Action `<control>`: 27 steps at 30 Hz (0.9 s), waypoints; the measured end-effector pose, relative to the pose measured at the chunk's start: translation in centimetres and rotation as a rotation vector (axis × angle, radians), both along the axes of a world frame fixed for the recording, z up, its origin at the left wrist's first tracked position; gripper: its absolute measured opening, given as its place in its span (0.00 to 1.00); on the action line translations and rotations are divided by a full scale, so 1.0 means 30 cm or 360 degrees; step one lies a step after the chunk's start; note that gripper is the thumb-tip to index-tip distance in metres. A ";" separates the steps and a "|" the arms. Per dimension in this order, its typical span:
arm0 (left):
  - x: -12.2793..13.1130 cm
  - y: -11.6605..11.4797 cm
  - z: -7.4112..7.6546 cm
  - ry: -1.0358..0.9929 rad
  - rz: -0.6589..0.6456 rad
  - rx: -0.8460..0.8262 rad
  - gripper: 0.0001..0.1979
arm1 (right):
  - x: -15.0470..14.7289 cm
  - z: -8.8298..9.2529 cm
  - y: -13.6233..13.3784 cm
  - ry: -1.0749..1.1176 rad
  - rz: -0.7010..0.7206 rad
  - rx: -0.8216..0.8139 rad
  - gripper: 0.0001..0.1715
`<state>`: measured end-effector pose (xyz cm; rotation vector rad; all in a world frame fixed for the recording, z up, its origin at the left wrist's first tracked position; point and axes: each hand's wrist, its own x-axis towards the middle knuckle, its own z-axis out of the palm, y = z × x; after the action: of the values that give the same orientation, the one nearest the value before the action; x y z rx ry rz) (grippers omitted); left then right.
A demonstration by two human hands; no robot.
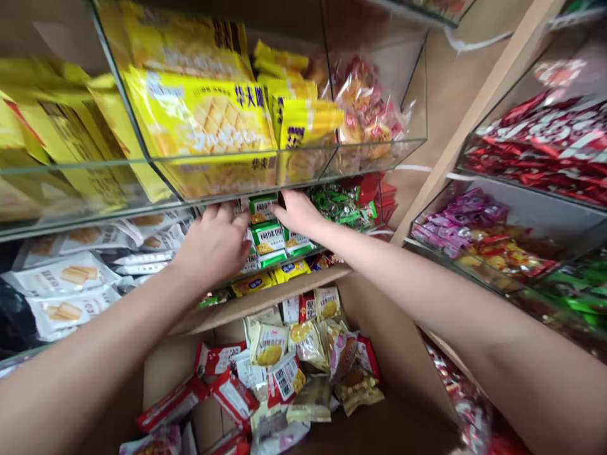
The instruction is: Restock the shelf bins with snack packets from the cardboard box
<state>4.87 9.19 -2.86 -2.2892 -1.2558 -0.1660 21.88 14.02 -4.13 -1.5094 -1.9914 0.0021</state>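
Green-and-white packets (269, 238) sit just beyond the cardboard box (403, 341), higher than its far rim. Past that rim, the left hand (215, 243) bends at the packets' left side and the right hand (298, 212) reaches to their upper right. How far either grip is open, and whether it has hold of a packet, I cannot tell. Red and cream wrapped snacks (268, 347) lie inside the box; yellow waffle packs (203, 114) stand well above it.
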 end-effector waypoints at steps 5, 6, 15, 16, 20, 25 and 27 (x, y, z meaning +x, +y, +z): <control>0.026 -0.012 -0.017 -0.0030 -0.0061 0.0012 0.28 | 0.008 -0.017 0.021 0.0045 0.0041 -0.0078 0.19; 0.029 -0.009 -0.020 -0.0036 -0.0044 0.0018 0.28 | 0.008 -0.017 0.031 0.0094 0.0031 -0.0117 0.19; -0.002 0.033 -0.053 0.0068 -0.0093 0.0068 0.24 | 0.011 -0.014 0.077 0.0106 0.0069 -0.0129 0.18; -0.003 0.033 -0.057 0.0075 -0.0093 0.0067 0.26 | 0.009 -0.013 0.075 0.0090 0.0059 -0.0127 0.18; -0.005 0.011 -0.064 0.0134 -0.0072 -0.0004 0.28 | 0.001 -0.006 0.061 0.0050 0.0024 -0.0139 0.17; -0.027 -0.033 -0.080 0.0176 -0.0041 -0.0083 0.28 | -0.001 0.005 0.040 0.0127 0.0075 -0.0164 0.14; -0.035 -0.044 -0.083 0.0152 -0.0056 -0.0128 0.27 | -0.003 0.008 0.033 0.0143 0.0105 -0.0161 0.14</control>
<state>3.82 7.87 -5.36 -2.3592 -1.1941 -0.0186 21.79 15.02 -3.89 -1.4782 -1.9944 0.1972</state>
